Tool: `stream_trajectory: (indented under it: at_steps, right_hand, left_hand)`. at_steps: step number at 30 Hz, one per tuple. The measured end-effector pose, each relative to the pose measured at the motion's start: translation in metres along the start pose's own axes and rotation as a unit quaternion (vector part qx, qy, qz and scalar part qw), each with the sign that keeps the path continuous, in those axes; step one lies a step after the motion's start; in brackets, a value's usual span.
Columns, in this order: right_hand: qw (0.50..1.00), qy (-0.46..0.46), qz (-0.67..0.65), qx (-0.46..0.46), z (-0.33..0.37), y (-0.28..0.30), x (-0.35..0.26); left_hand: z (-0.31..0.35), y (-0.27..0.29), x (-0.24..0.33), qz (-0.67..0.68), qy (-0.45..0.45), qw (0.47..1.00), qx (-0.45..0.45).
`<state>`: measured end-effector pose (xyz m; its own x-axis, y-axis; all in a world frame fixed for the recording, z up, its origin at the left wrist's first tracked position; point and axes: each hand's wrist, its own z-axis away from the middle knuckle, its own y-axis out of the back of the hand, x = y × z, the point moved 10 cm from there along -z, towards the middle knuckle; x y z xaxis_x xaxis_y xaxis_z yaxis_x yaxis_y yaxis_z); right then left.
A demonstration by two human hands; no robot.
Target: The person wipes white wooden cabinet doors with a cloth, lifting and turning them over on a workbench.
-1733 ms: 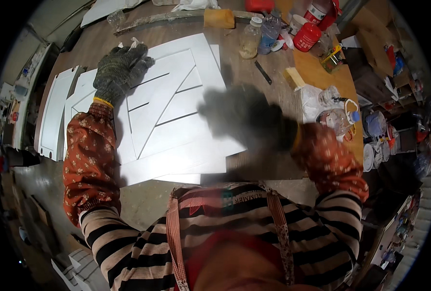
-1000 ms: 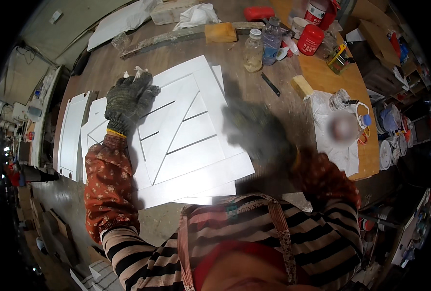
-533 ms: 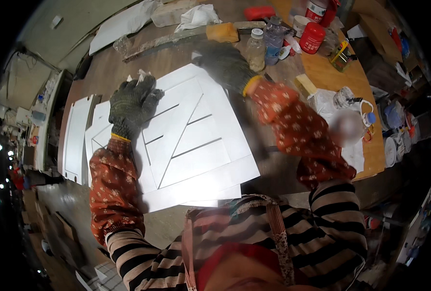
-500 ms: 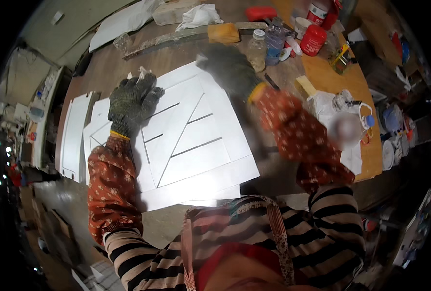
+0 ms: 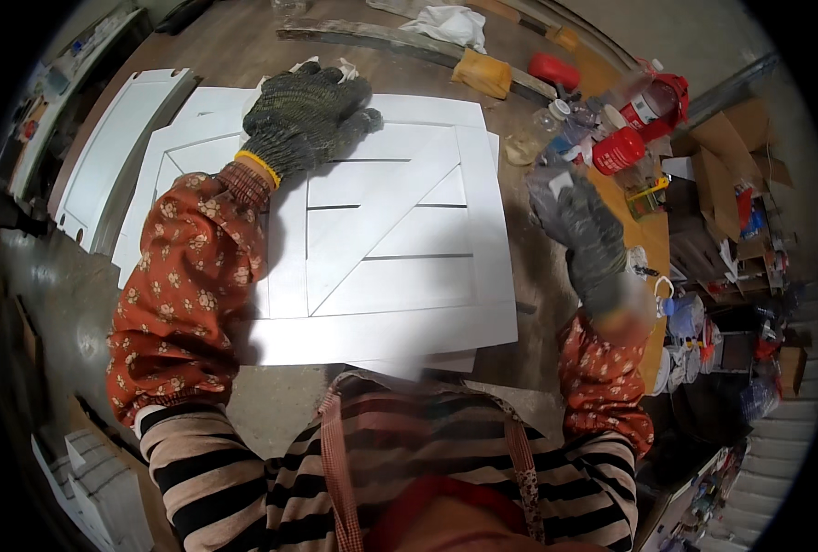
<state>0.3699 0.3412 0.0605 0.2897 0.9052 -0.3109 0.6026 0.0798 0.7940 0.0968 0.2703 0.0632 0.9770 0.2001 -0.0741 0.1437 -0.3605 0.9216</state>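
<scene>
A white panel [image 5: 400,304] with grooved lines and a slanting strip lies on the table in front of me. My left hand [image 5: 308,120], in a dark grey-green knit glove, rests on its far left part, fingers bent and thumb out to the right. White cloth [image 5: 347,70] pokes out around those fingertips; most of it is hidden under the glove. My right hand [image 5: 586,221], gloved alike, is off the panel to its right, near the bottles. Its fingers close around something pale and greyish, blurred and partly hidden.
Another white panel [image 5: 119,138] lies at the left. A wooden bar [image 5: 372,35], yellow sponge-like block [image 5: 483,74] and crumpled white cloth [image 5: 448,26] are at the far side. A red can [image 5: 618,150], clear jar [image 5: 530,138] and yellow-handled tool [image 5: 648,193] crowd the right edge.
My right hand has moved from the panel's far edge to its right, nearer to me. The view has turned, while my left hand stays on the panel.
</scene>
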Motion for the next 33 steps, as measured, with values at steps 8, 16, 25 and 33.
stream_trajectory:
  at_steps: [8, 16, 25, 33]
  right_hand:
    - [0.960, -0.134, -0.245, -0.004, -0.021, 0.000, -0.002]
    - [0.597, -0.334, -0.727, 0.067, -0.001, -0.039, 0.013]
    - [0.839, -0.326, -0.426, 0.091, -0.002, -0.006, -0.003]
    - [0.685, -0.352, -0.631, 0.095, -0.006, -0.042, 0.022]
  left_hand:
    - [-0.003, -0.006, 0.021, 0.003, -0.035, 0.998, -0.053]
    - [0.006, 0.000, 0.021, 0.027, -0.067, 0.996, 0.051]
    - [0.009, 0.000, 0.028, 0.043, -0.091, 0.992, 0.074]
    - [0.003, -0.008, 0.022, 0.057, -0.068, 0.996, 0.032]
